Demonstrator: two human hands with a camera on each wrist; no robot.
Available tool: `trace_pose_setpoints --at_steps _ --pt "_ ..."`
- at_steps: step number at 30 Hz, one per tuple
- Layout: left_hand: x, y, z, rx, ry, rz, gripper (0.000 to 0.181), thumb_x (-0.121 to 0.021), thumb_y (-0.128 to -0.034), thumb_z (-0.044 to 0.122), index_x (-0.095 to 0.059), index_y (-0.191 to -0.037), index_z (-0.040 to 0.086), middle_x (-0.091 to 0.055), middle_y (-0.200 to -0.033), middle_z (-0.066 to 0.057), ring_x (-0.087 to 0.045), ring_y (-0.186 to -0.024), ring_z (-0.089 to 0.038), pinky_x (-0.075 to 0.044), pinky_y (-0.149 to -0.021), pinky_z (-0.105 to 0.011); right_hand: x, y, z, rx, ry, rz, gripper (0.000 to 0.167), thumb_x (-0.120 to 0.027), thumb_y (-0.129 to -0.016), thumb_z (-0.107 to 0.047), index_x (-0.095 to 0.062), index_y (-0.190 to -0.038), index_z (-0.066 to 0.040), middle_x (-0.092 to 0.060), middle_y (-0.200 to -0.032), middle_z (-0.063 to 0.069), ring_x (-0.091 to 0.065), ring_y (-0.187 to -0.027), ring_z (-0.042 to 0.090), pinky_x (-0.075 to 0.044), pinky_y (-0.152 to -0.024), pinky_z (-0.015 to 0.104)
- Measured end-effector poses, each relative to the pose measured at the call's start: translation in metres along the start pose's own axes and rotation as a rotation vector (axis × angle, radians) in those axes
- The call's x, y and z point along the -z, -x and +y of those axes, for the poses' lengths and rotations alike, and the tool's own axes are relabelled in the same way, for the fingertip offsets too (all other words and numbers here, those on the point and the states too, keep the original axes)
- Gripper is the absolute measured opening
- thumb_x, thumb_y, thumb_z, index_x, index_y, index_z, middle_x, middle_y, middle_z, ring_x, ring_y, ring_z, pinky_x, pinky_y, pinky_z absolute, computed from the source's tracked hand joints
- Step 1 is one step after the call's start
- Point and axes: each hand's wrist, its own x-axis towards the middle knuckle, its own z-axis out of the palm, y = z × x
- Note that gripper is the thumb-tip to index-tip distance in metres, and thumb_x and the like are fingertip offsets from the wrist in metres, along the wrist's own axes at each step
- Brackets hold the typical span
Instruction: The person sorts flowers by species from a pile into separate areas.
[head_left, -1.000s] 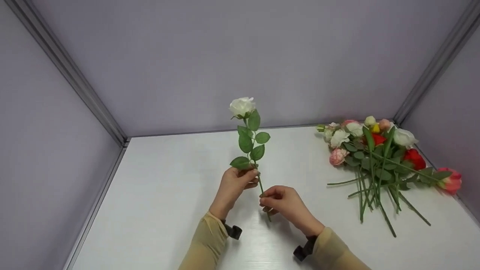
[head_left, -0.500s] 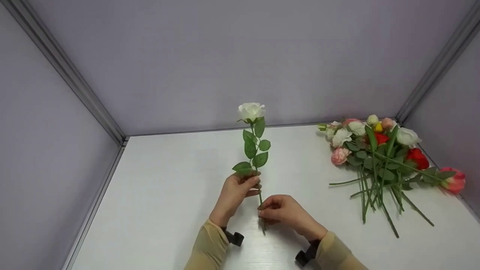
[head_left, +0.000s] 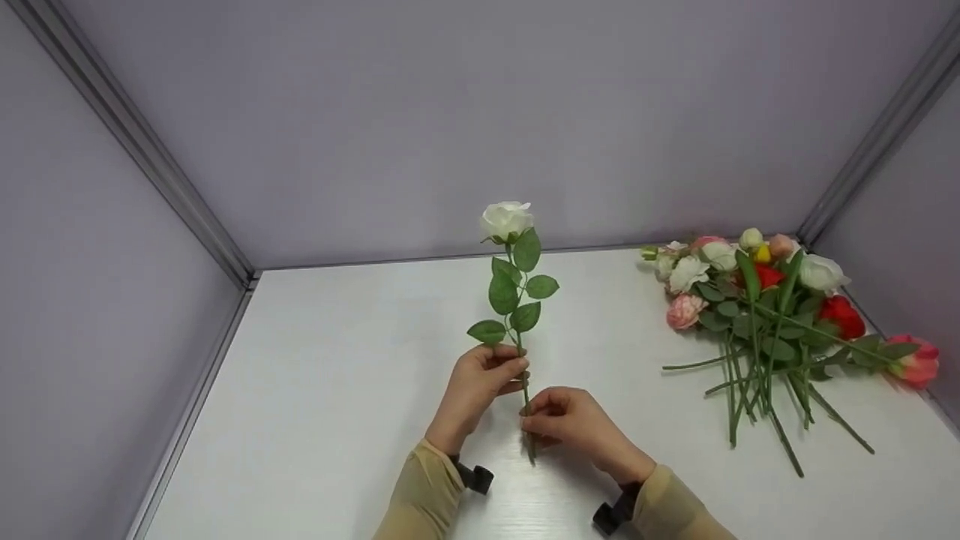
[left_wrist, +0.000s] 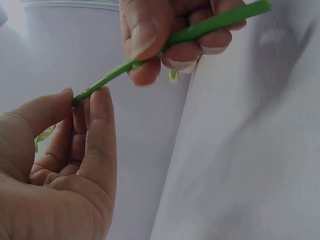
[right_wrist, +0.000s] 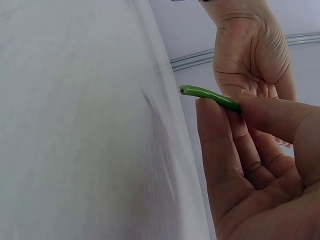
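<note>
Green stem (right_wrist: 206, 93) partly hidden by right hand (right_wrist: 272, 177)

bare right hand (right_wrist: 280, 195), foreground, pinching a slender, glossy green stem (right_wrist: 200, 92), its dark-centred tip projecting leftward; bare left hand (right_wrist: 247, 55) behind, above; smooth white tabletop (right_wrist: 75, 125) at left; straight grey metal rail (right_wrist: 192, 60) in background.

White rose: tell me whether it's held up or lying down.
Held up: the left hand and right hand pinch its stem, its bloom showing against the back wall.
</note>
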Motion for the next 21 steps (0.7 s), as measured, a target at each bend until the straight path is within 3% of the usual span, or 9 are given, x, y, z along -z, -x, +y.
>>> trace_pose_setpoints --at_steps 7,15,18,21 --pt "-0.002 0.0 0.001 -0.003 -0.022 0.018 0.028 -0.078 -0.092 0.012 -0.066 -0.112 -0.004 -0.071 -0.103 -0.014 -0.072 -0.09 -0.025 -0.061 -0.081 -0.04 0.002 0.0 -0.001 -0.011 0.022 -0.002 0.016 -0.079 -0.09 -0.012 -0.072 -0.098 0.0 -0.073 -0.088 0.009 -0.069 -0.074 0.018 -0.061 -0.067 0.037" --pt "-0.001 -0.001 0.004 -0.033 -0.021 0.024 0.029 -0.077 -0.093 0.011 -0.065 -0.114 -0.005 -0.07 -0.105 -0.015 -0.071 -0.092 -0.025 -0.061 -0.082 -0.04 0.002 0.0 -0.004 0.039 0.043 -0.005 0.019 -0.079 -0.091 -0.014 -0.072 -0.102 0.001 -0.073 -0.089 0.008 -0.07 -0.077 0.019 -0.061 -0.069 0.036" --pt "0.005 0.0 0.005 -0.002 -0.029 0.027 0.029 -0.077 -0.0936 0.012 -0.065 -0.115 -0.004 -0.069 -0.107 -0.015 -0.071 -0.093 -0.025 -0.061 -0.083 -0.04 0.003 0.001 -0.004 0.049 0.054 -0.017 0.024 -0.077 -0.094 -0.018 -0.072 -0.107 0.002 -0.073 -0.093 0.01 -0.071 -0.081 0.021 -0.061 -0.072 0.035" --pt "0.02 -0.001 0.009 0.039 -0.088 0.043 0.029 -0.075 -0.095 0.013 -0.064 -0.117 -0.003 -0.068 -0.11 -0.015 -0.069 -0.095 -0.024 -0.06 -0.084 -0.039 0.006 0.002 -0.004 0.065 0.069 -0.011 0.029 -0.072 -0.098 -0.023 -0.071 -0.112 0.003 -0.073 -0.098 0.014 -0.071 -0.087 0.024 -0.06 -0.075 0.034"
